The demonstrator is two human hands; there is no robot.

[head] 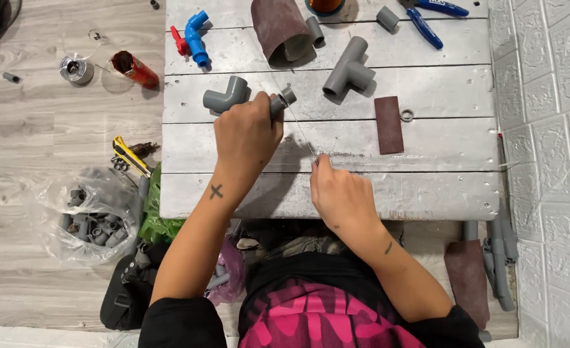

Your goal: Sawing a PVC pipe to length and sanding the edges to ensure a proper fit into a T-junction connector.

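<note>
Right hand [342,193] pinched on a thin clear strip [301,129] near the white plank table [439,193] front, left hand [246,132] clamped on a small grey pipe fitting [284,99] at mid-table, grey elbow [226,96] just beside, grey tee [349,67] beyond, sandpaper roll [278,29] and blue pliers [427,19] farthest.

**A Little Pipe Workshop on the Floor**

This looks like a home workshop. A low white wooden table [427,193] holds grey pipe joints [349,67], blue pliers [427,22] and sandpaper [388,124]. Left of the table, a clear bag of pipe bits [92,219] sits on the grey wood floor [34,142].
</note>
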